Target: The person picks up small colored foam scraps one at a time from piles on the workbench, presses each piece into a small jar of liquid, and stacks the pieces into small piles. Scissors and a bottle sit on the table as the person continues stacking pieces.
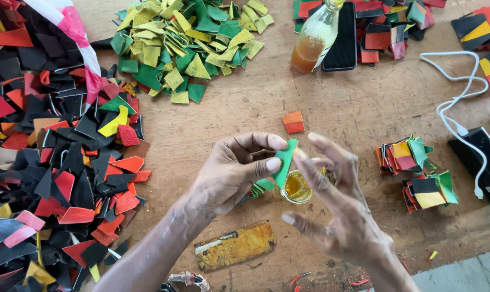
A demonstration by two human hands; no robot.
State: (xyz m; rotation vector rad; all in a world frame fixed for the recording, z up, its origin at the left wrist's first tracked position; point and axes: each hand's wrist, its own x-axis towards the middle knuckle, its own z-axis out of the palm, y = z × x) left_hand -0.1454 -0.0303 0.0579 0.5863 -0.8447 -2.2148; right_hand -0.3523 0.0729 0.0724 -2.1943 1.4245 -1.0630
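My left hand pinches a small green leather piece between thumb and forefinger, held upright above the wooden table. My right hand has its fingers spread, and its forefinger tip touches the green piece's right edge. Directly below the piece stands a small round cup of yellow glue. A few more green pieces lie under my left hand.
A large pile of black, red and orange scraps fills the left. A green-and-yellow pile lies at the top. Also here: a bottle of amber liquid, a black phone, an orange square, stacked assembled pieces, a white cable, a yellow-stained board.
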